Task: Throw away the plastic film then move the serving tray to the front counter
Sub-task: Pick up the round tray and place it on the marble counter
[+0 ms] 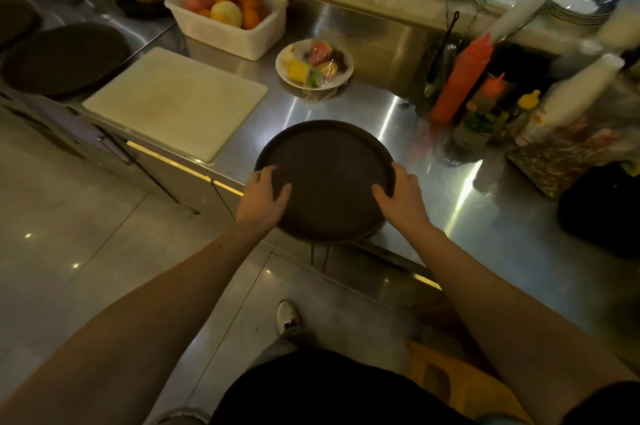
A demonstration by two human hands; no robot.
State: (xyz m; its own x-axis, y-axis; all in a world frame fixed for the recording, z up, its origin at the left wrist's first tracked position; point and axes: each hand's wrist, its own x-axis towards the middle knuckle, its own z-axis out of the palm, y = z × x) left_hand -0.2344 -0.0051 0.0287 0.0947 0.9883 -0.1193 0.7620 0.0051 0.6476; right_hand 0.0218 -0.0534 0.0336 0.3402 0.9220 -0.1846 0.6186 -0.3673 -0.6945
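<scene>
Hands frame the round dark serving tray (323, 179) in the head view: the left hand (265, 194) grips its near-left rim, thumb on top and fingers curled over the edge, and the right hand (401, 194) does the same on the near-right rim, so each grip is closed on the tray. The tray sits at the near edge of the steel desk (398, 120), its closest part overhanging the edge between the two grips. It looks rigid and fairly light, with a matte, probably non-slip face and a raised lip, so holding it at opposite rims should keep it level; nothing rides on it. Beyond the grips lies a plate of fruit (314, 63) with film apparently over it, and farther off a white tub of fruit (227, 14). Left of the left grip is a pale cutting board (176, 101); right of the right grip stand sauce bottles (460, 80). Which surface is the front counter cannot be told.
</scene>
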